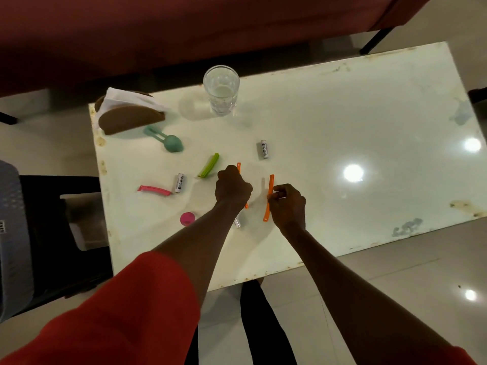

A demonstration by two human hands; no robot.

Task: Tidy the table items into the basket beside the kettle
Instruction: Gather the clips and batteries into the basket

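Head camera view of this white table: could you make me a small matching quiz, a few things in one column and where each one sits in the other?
Things:
1. Clear drinking glass
2. Green plastic clip
3. Pink plastic clip
4. Round pink cap

Places:
A. beside the left forearm, nearest the table's front edge
B. touching a white battery
C. at the far table edge
D. just beyond the left hand

Pairs: 1-C, 2-D, 3-B, 4-A

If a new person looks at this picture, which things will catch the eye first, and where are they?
Both hands stand out mid-table: the left hand grips one orange clip, and the right hand pinches a second orange clip. Behind them stands a clear glass near the far edge, with a brown napkin holder at the far left corner.
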